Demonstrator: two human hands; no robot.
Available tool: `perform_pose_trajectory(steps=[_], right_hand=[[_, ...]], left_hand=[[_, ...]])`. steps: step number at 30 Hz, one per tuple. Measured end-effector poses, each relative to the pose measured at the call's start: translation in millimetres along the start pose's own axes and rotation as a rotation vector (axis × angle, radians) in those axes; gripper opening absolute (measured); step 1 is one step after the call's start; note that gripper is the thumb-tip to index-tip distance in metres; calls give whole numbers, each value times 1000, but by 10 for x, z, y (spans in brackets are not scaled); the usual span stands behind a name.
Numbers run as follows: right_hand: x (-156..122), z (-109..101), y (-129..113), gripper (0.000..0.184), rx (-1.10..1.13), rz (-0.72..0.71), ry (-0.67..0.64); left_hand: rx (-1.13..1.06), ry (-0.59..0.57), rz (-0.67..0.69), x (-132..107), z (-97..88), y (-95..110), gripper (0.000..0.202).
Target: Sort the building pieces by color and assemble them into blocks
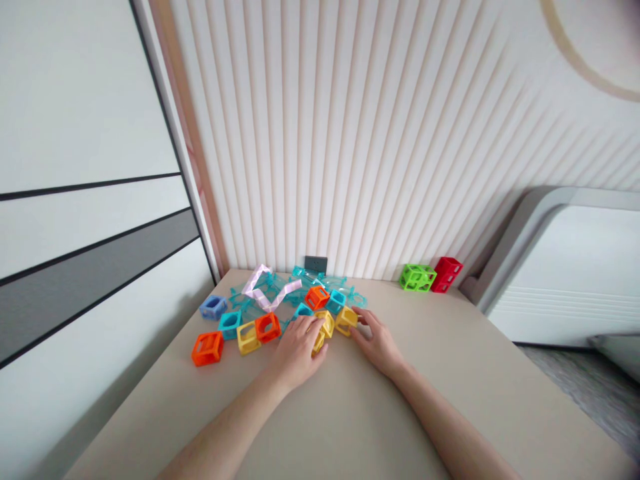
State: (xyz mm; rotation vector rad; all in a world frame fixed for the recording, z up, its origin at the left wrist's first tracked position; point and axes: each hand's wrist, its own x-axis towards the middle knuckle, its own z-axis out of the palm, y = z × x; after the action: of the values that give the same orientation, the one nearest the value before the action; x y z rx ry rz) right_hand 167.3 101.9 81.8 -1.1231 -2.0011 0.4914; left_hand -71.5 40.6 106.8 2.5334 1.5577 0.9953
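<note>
Right hand (379, 343) pinches 1 yellow openwork plastic cube (345, 322) — just right of yellow openwork plastic blocks (328, 325) cupped beneath left hand (297, 350).

1. A pale, smooth counter (345, 420), with a lilac angled strip (287, 291) near its back edge.
2. Under and around the lilac strip, clear teal pieces (299, 273) in a loose heap.
3. Left of the lilac strip, a periwinkle cube (213, 307); farther forward, a turquoise cube (229, 325) and an orange block (207, 349).
4. In front of the lilac strip, a yellow cube (249, 338) beside a red-orange cube (268, 327).
5. Right of the lilac strip, an orange-red cube (317, 297), turquoise blocks (336, 302) and yellow blocks (346, 321), close together.
6. Well right of the lilac strip, a lime-green block (417, 277) beside a dark red block (447, 274).
</note>
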Motion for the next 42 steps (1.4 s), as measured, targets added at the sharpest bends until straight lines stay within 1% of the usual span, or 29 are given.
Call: perform_pose_trajectory(steps=[4, 9, 15, 20, 26, 29, 32, 37, 42], right_hand=[[-3, 18, 2, 39, 29, -14, -17], [17, 26, 28, 37, 28, -37, -19], [49, -1, 35, 41, 6, 62, -27], [49, -11, 21, 41, 35, 78, -49], [62, 22, 82, 38, 89, 150, -49], [74, 18, 92, 39, 113, 160, -60], [67, 7, 69, 39, 76, 112, -63], [15, 32, 3, 39, -38, -61, -71], [-5, 69, -43, 42, -160, -97, -54]], left_hand=[[25, -29, -29, -4, 49, -17, 55], [17, -60, -35, -3, 56, -11, 53], [-5, -49, -22, -1, 47, -13, 53], [-18, -57, -31, -5, 49, -11, 50], [-28, -70, -59, 0, 38, -6, 48], [-28, -66, -60, 1, 39, -2, 48], [-31, -68, -61, -1, 41, 3, 48], [-47, -67, -43, -1, 38, -9, 47], [-78, -66, -27, -3, 42, -26, 47]])
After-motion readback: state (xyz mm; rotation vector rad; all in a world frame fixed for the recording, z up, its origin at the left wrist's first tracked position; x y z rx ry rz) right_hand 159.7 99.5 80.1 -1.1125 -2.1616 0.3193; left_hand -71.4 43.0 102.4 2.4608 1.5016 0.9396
